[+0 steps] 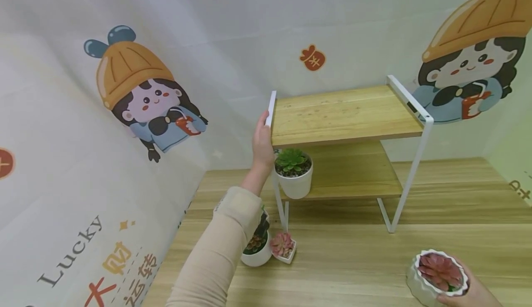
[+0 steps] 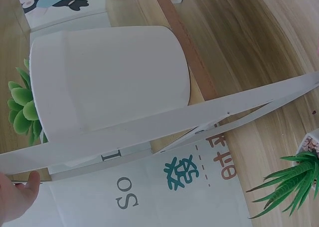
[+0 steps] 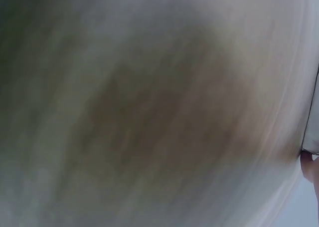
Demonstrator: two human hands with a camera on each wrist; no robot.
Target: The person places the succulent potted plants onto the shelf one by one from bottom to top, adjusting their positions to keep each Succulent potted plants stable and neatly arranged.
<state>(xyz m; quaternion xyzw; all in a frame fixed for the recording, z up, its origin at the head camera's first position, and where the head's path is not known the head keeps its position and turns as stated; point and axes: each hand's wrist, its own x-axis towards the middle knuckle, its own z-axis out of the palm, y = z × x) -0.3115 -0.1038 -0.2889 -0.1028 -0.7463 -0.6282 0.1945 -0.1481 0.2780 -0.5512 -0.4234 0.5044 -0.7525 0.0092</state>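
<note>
At its upper left edge, the wooden shelf [image 1: 349,113] with a white metal frame is held by my left hand [image 1: 262,145]. In the left wrist view, part of that hand [image 2: 17,197] is against the frame bar [image 2: 119,132]. A white pot with a green succulent [image 1: 296,182] is on the lower tier's left end, and its side [image 2: 109,82] fills much of the left wrist view. My right hand [image 1: 474,293] grips a ribbed white pot with a red succulent [image 1: 440,272], right of and nearer than the shelf. The right wrist view is mostly blurred.
On the wooden table [image 1: 332,261], below the shelf's left side, stand a white round pot [image 1: 256,256] and a small white pot with a pink succulent [image 1: 282,244]. A spiky green plant [image 2: 294,182] shows in the left wrist view. Printed cloth [image 1: 232,67] hangs behind.
</note>
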